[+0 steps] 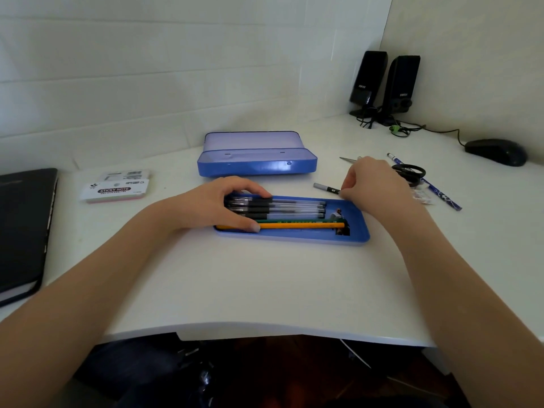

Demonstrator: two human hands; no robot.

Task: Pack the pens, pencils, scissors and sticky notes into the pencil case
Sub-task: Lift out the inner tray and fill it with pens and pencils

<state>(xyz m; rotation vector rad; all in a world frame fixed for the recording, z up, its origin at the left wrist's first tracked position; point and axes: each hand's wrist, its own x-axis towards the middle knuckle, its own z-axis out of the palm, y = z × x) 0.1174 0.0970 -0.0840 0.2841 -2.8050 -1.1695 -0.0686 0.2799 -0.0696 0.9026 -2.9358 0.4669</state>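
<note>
White corner desk [265, 278], shallow blue metal pencil-case tray [357, 231] out front. Left hand [217, 206] curls over the clear gel pens [290, 208] inside, steadying them. Right hand [372, 184] pinches a grey pencil [325, 187] just behind the tray; I'd slide it in parallel, flat beside the pens.

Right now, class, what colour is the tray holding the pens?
Blue tray, clearest in the head view, the only one.
</note>
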